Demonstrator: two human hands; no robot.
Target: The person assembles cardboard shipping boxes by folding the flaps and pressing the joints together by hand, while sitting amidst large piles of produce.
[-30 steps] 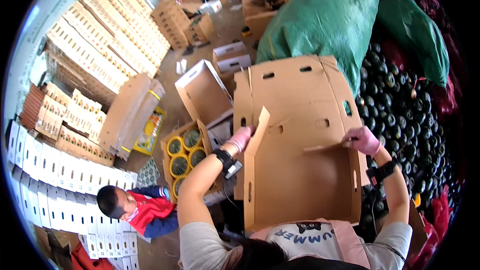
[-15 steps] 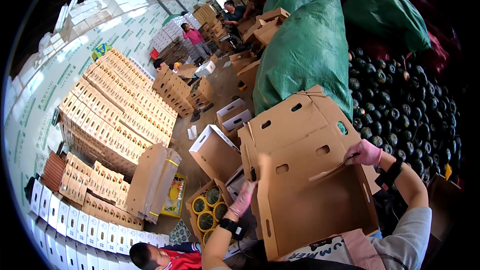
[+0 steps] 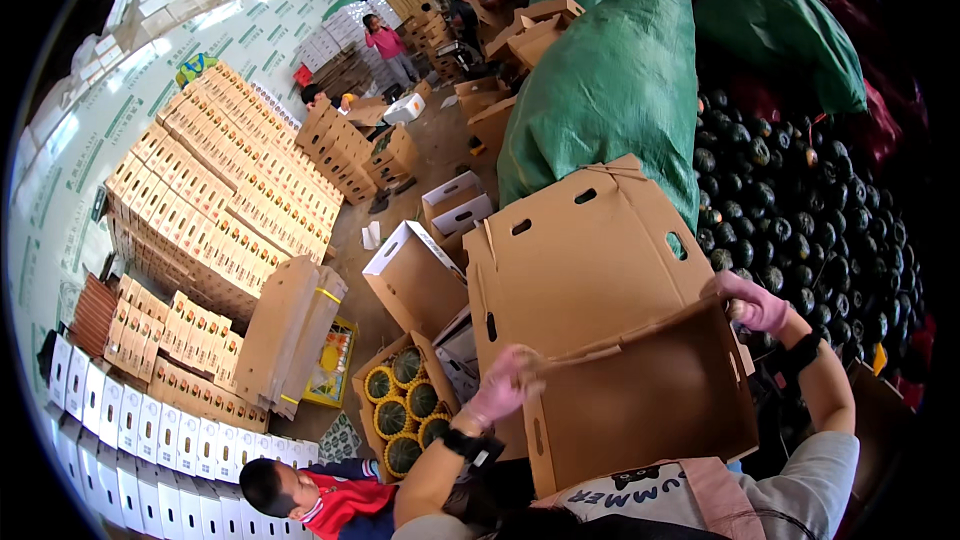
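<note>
A brown cardboard box (image 3: pixel 650 415) stands open in front of me, its large lid panel (image 3: pixel 590 250) laid back away from me. A folded wall runs upright between tray and lid. At that wall's right end my right hand (image 3: pixel 752 303), in a pink glove, is closed on the cardboard edge. My left hand (image 3: pixel 505 385), also pink-gloved, is at the box's far left corner with bent fingers; motion blurs the fingertips, so their grip is unclear. Left of it, a carton (image 3: pixel 362 410) holds several dark green squashes (image 3: pixel 393 416) in yellow net sleeves.
Green sacks (image 3: pixel 610 90) rise beyond the lid; many dark squashes (image 3: pixel 800 230) are heaped at right. White-edged boxes (image 3: pixel 415 275) stand left of the lid. Stacked cartons (image 3: pixel 230 200) fill the left. A child in red (image 3: pixel 345 500) is close at lower left; other people are farther back.
My left hand has moved from the left side flap to the box's far left corner. The wall between tray and lid now stands up, covering the lid's near hand holes. The view has shifted slightly.
</note>
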